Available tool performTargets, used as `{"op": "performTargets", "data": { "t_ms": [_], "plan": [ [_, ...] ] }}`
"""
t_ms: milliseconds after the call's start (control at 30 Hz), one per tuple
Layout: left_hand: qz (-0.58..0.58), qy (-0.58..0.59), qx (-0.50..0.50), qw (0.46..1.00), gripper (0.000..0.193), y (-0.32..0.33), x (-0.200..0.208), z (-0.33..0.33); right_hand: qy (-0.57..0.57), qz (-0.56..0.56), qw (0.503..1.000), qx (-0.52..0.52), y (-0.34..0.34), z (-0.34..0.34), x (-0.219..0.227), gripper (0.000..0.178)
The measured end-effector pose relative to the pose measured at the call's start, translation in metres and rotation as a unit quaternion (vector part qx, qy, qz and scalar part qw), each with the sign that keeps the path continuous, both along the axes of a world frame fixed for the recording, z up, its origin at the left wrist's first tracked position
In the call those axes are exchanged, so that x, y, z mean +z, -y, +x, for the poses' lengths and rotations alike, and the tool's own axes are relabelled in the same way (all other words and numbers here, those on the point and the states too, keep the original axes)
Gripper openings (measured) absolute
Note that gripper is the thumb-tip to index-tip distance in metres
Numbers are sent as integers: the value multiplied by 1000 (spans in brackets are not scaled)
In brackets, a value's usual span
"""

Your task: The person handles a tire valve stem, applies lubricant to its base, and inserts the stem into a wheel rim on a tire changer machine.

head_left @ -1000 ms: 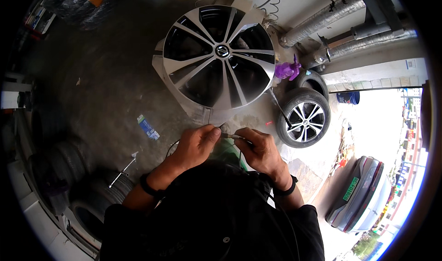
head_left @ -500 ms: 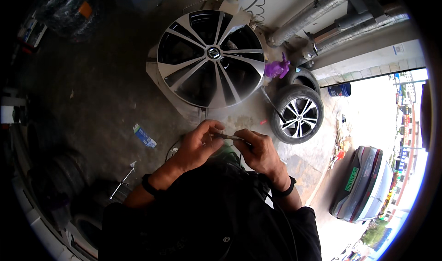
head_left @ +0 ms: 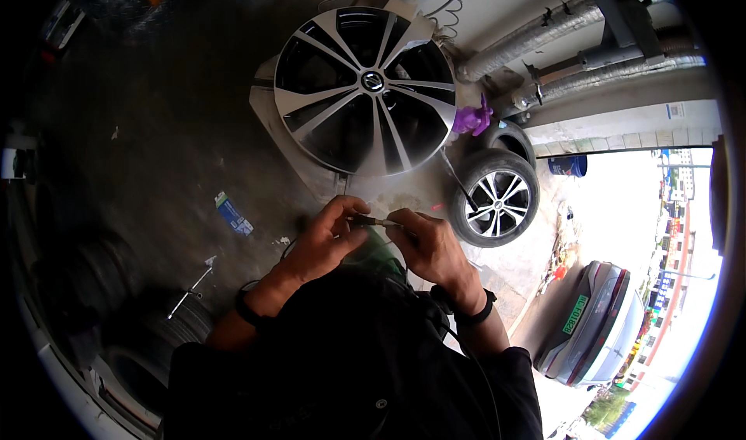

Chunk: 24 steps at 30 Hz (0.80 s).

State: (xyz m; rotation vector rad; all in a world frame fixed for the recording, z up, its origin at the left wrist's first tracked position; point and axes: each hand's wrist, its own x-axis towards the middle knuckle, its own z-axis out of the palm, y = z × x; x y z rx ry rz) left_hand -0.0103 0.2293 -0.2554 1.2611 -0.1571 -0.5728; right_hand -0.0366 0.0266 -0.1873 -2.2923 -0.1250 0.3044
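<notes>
Low in front of my body, both hands meet over a small thin rod-like piece (head_left: 376,222), dark at its left end and paler toward the right. My right hand (head_left: 437,252) is closed, pinching the pale end between thumb and fingers. The fingers of my left hand (head_left: 328,242) curl round the dark end. What kind of piece it is cannot be made out. Beyond the hands a black and silver alloy wheel rim (head_left: 374,81) lies face up on a machine base (head_left: 299,156), with no tyre on it. Neither hand touches the rim.
Right of the rim are a purple object (head_left: 472,119), a wheel with its tyre (head_left: 500,199) and a loose tyre behind it. A cross wrench (head_left: 191,288) and a blue-white packet (head_left: 233,214) lie at left, near stacked tyres (head_left: 148,347). A silver car (head_left: 594,323) stands outside.
The whole view has shifted slightly, so the rim sits higher and further right. My hands stay together on the thin piece, with the left fingers slightly rearranged.
</notes>
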Motion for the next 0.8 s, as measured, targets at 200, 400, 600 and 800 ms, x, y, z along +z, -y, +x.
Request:
{"op": "performTargets", "data": {
  "t_ms": [200, 400, 600, 800],
  "plan": [
    [13, -146, -58, 987, 27, -4, -39, 6, -15, 28, 999, 40, 10, 19, -15, 14],
    [13, -60, 125, 990, 37, 29, -30, 10, -40, 20, 994, 101, 28, 53, -40, 15],
    [64, -210, 23, 975, 38, 19, -36, 26, -68, 68, 984, 151, 44, 79, -64, 17],
    [104, -245, 189, 945, 34, 26, -70, 26, -55, 74, 985, 145, 58, 107, -89, 14]
  ]
}}
